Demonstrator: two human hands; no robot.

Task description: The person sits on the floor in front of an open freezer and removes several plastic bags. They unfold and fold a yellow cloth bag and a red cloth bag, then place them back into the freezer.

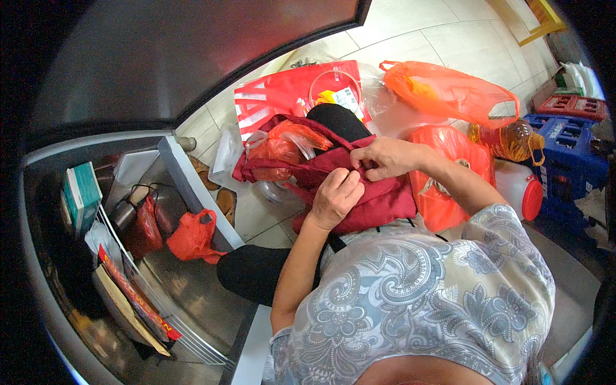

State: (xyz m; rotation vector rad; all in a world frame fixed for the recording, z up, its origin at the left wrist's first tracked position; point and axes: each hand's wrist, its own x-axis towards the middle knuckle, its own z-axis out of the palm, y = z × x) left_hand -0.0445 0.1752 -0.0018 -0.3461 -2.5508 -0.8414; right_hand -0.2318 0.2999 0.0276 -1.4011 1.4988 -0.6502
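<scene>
Maroon cloth (382, 206) under curled grips (337, 197) (389, 156)

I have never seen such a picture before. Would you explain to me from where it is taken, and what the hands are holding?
There is no machine here: these are a person's own bare hands. The single picture comes from a wide fisheye camera worn on the head, looking down, so straight edges look bent.

The left hand and the right hand, close together, pinch dark red cloth gathered over the lap. A red plastic bag rests in its folds.

To the left is an open drawer with a smaller red bag inside. On the right are an orange plastic bag, a bottle of amber liquid and a blue crate.
</scene>
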